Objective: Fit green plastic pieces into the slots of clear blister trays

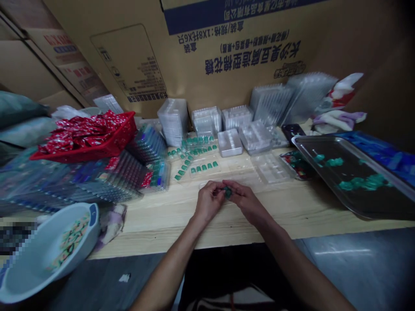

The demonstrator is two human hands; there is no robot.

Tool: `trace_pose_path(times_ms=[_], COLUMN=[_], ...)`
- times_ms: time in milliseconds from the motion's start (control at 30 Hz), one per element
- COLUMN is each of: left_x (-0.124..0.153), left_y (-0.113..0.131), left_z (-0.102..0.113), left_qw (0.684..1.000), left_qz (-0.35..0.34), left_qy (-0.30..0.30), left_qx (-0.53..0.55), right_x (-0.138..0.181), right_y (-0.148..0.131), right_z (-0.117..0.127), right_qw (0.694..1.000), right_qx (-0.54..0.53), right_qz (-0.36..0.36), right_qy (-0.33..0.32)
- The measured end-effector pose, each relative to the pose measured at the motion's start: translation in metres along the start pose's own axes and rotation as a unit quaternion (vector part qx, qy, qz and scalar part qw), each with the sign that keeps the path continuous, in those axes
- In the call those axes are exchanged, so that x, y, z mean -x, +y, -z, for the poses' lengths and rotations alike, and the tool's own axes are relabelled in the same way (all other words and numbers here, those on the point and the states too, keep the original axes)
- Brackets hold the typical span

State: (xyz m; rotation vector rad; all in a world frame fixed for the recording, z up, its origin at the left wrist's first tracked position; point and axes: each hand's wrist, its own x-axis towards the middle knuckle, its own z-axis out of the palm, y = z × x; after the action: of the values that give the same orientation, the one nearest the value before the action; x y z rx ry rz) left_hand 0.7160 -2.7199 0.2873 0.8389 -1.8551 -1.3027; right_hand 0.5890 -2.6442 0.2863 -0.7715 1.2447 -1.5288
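My left hand (210, 199) and my right hand (242, 196) meet over the wooden table. Between their fingertips is a small dark green piece (227, 192), partly covered by the fingers, so its exact kind does not show. Both hands have their fingers closed around it. Just beyond the hands lies a short row of green pieces (204, 167) in a clear plastic strip. More green pieces (197, 141) stand in rows behind it. A clear compartment tray (269, 167) lies right of the hands.
A metal tray (324, 181) with green pieces stands at the right. Left are a red basket (81, 153) of red packets, stacked filled trays (119, 179) and a pale blue basin (29, 276). Stacked clear trays (173, 123) stand before a large cardboard box (201, 90).
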Motion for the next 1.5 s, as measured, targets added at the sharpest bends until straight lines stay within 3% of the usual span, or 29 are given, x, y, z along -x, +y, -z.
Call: trace_pose_path(times_ms=[133, 300, 400, 500, 600, 733, 833, 1000, 1167, 1300, 1500], left_x=[0.001, 0.001, 0.001, 0.0, -0.002, -0.001, -0.002, -0.013, -0.029, -0.035, -0.036], left_y=[0.001, 0.009, 0.017, 0.019, 0.012, -0.003, -0.009, -0.012, -0.023, -0.029, -0.038], left_z=[0.004, 0.014, 0.021, 0.029, 0.042, 0.061, 0.07, 0.068, 0.061, 0.057, 0.059], left_qw=[0.997, 0.959, 0.936, 0.927, 0.943, 0.98, 0.997, 0.966, 0.936, 0.923, 0.966], left_qz=[0.043, 0.128, 0.172, 0.197, 0.183, 0.136, 0.042, -0.033, -0.115, -0.126, -0.1], left_qy=[0.036, 0.044, 0.033, 0.036, 0.066, 0.058, 0.013, -0.049, -0.111, -0.139, -0.096], left_qx=[0.053, 0.248, 0.305, 0.317, 0.271, 0.132, -0.061, -0.253, -0.315, -0.335, -0.217], right_x=[0.002, -0.001, -0.002, -0.002, -0.003, -0.002, -0.002, -0.002, -0.005, -0.01, -0.015], right_y=[-0.004, -0.01, -0.01, -0.005, 0.007, 0.026, 0.037, 0.04, 0.037, 0.036, 0.038], right_z=[-0.005, -0.008, -0.01, -0.011, -0.006, -0.001, 0.0, 0.0, -0.001, -0.003, -0.002], right_qw=[0.997, 0.982, 0.983, 0.997, 0.99, 0.933, 0.919, 0.924, 0.924, 0.922, 0.918], right_qx=[-0.072, -0.177, -0.164, -0.062, 0.132, 0.33, 0.36, 0.354, 0.354, 0.364, 0.382], right_qz=[-0.028, -0.062, -0.058, -0.021, 0.045, 0.141, 0.159, 0.141, 0.143, 0.124, 0.089], right_qy=[-0.009, -0.038, -0.058, -0.038, -0.015, -0.026, -0.034, -0.039, -0.04, -0.045, -0.058])
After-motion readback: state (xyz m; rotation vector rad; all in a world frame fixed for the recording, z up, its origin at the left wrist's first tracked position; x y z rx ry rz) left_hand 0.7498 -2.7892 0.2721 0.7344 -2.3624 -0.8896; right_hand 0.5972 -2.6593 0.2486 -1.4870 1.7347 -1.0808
